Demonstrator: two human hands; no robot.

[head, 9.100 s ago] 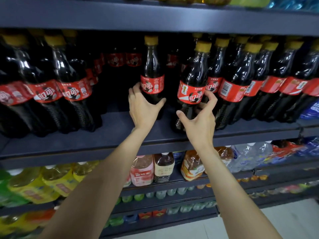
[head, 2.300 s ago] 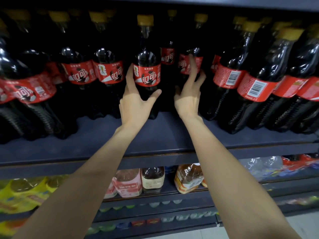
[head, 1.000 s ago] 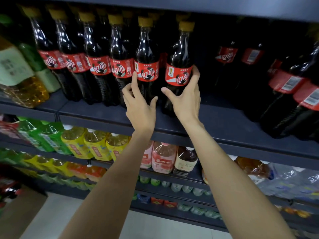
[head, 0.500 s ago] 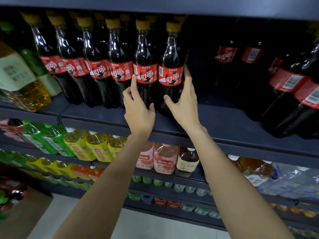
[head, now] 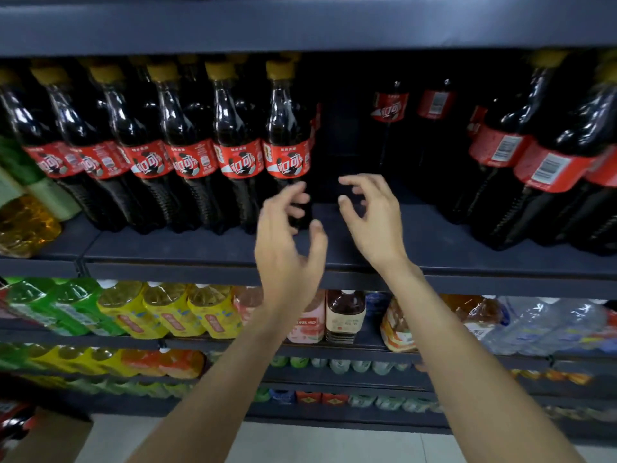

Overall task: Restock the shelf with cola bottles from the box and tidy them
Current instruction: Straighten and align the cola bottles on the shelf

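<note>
A neat front row of cola bottles (head: 187, 152) with yellow caps and red labels stands on the dark shelf (head: 207, 248). Its rightmost bottle (head: 287, 145) is just above my left hand (head: 287, 248). That hand is held in front of the shelf edge with curled fingers apart and holds nothing. My right hand (head: 374, 222) hovers over a bare gap in the shelf, fingers apart and empty. Two cola bottles (head: 390, 108) stand deep at the back of the gap. Larger cola bottles (head: 541, 168) fill the right side. A cardboard box (head: 43, 436) shows at the bottom left.
Lower shelves hold green, yellow and orange drink bottles (head: 167, 312), pink and brown bottles (head: 344, 315) and water bottles (head: 541, 325). A yellow oil bottle (head: 23, 225) sits at the far left. The shelf above (head: 300, 25) overhangs the bottle caps. Pale floor lies below.
Both hands have let go of the two rightmost bottles of the row and drawn back toward me, fingers now curled and empty. The row stands aligned.
</note>
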